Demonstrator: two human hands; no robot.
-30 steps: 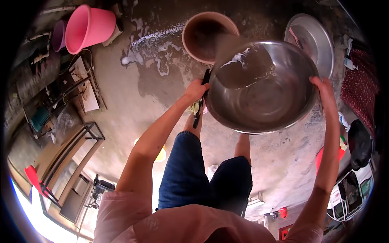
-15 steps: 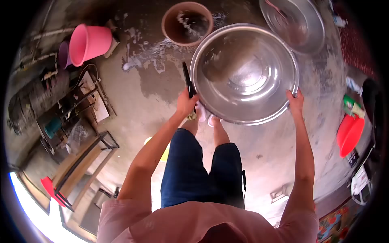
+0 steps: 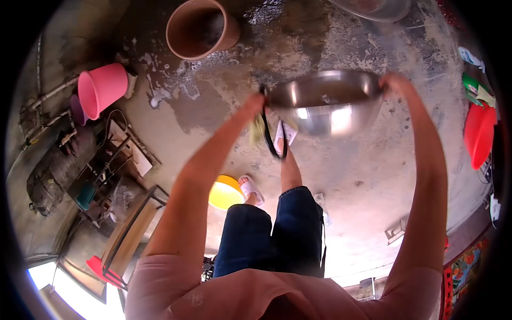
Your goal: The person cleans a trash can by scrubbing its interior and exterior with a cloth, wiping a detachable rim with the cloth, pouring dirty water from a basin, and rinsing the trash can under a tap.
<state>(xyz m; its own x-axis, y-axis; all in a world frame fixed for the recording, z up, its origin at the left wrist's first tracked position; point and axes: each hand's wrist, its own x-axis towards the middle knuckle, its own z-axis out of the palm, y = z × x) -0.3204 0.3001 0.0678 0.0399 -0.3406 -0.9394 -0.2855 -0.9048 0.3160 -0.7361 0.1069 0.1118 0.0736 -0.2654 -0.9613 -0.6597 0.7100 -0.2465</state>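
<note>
A large shiny metal basin (image 3: 341, 120) is held up off the floor between my hands, its near outer wall and part of its inside in view. My left hand (image 3: 256, 103) is closed at the left end of its rim. From that same hand hangs a long black curved thing (image 3: 271, 137), like a strap or handle, and beside it a blurred yellowish cloth-like piece (image 3: 256, 130). My right hand (image 3: 396, 84) grips the right end of the rim. Motion blurs the fingers of both hands.
A brown bucket (image 3: 229, 34) stands on wet floor ahead, with a pink bucket (image 3: 111, 86) at left. A yellow basin (image 3: 226, 193) is beside my foot. Another metal basin (image 3: 381, 9) lies far ahead. A wooden bench (image 3: 125, 234) is lower left, a red basin (image 3: 479, 136) right.
The metal basin has tipped from facing me to showing its outer side, raised by both hands. The black thing now hangs downward. One foot has stepped back beside the yellow basin.
</note>
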